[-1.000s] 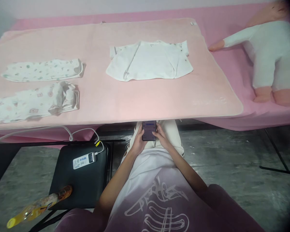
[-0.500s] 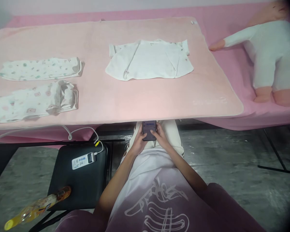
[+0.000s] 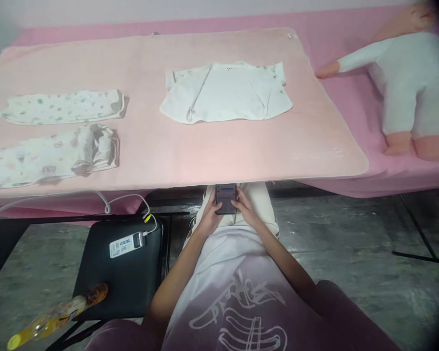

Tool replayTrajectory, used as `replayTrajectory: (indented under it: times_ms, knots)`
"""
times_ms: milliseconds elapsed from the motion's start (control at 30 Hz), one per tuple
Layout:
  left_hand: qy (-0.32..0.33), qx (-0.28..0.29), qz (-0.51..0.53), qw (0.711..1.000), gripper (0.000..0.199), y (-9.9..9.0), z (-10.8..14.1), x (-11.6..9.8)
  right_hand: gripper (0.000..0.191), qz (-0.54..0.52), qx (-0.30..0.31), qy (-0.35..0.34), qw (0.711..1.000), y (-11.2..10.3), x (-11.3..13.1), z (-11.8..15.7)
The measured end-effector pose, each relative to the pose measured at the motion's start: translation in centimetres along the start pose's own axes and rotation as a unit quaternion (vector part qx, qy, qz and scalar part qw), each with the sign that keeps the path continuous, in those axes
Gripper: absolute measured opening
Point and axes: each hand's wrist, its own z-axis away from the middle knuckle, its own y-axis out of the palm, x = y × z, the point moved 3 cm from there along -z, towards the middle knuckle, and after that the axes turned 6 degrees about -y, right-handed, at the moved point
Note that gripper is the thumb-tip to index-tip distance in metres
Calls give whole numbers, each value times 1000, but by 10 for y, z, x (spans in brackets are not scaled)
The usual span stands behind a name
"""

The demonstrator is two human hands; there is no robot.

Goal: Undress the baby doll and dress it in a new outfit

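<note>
Over my lap, just below the table's front edge, a dark smartphone [image 3: 226, 201] rests between both hands with its screen facing up. My left hand [image 3: 209, 217] is closed on its left side, thumb on the screen's lower part. On the other side my right hand [image 3: 246, 209] grips it, thumb also at the screen. Beyond the phone, a small white baby shirt [image 3: 237, 92] lies spread flat on the pink blanket [image 3: 219, 151]. Two folded white printed cloths, one green-patterned [image 3: 62, 106] and one with pinkish figures [image 3: 47, 158], lie at the left.
A doll in white clothes [image 3: 406, 83] lies at the right on a pink sheet. On the black stool [image 3: 128, 282] at lower left sit a white power bank [image 3: 126, 245] with a cable [image 3: 131, 193] and a bottle with a yellow cap [image 3: 58, 314].
My right thumb has shifted slightly outward on the phone, toward its right edge. The view has tilted a little; the clothes and doll stay in place.
</note>
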Motion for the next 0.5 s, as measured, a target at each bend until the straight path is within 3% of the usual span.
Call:
replayTrajectory:
  times_ms: [200, 500]
  knots:
    - [-4, -1, 57, 998, 63, 1, -2, -1, 91, 7, 10, 16, 1000, -5, -3, 1]
    - [25, -64, 9, 998, 69, 4, -6, 2, 98, 7, 38, -20, 999, 3, 2, 4]
